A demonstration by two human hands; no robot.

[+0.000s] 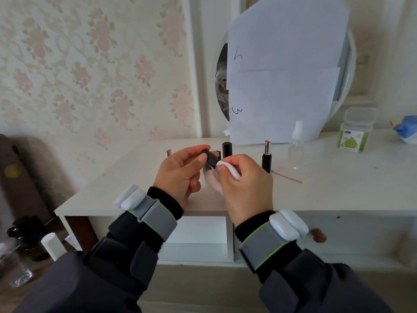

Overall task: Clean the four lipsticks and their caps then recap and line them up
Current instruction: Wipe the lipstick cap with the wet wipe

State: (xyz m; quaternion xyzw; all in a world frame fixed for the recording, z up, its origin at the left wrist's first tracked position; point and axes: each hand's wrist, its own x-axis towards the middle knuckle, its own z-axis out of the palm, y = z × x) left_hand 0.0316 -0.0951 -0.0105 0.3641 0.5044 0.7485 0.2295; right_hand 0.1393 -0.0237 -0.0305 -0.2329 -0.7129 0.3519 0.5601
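My left hand [180, 170] grips a black lipstick cap [208, 155] between thumb and fingers above the white dresser top. My right hand [243, 179] pinches a white cotton pad [228, 167] against the cap's end. An uncapped lipstick [267, 155] with a black base and pink tip stands upright just right of my hands. A tall black capped tube [227, 149] stands behind my hands. Another uncapped lipstick tip [168, 152] shows to the left, mostly hidden by my left hand. More white cotton [212, 179] lies under my hands.
A clear spray bottle [296, 150] stands right of the lipsticks, near a thin red strip [286, 176] on the white dresser [112, 188]. A green-labelled plastic box [354, 134] and a blue object [406, 129] sit far right. Paper sheets [282, 75] cover a round mirror behind.
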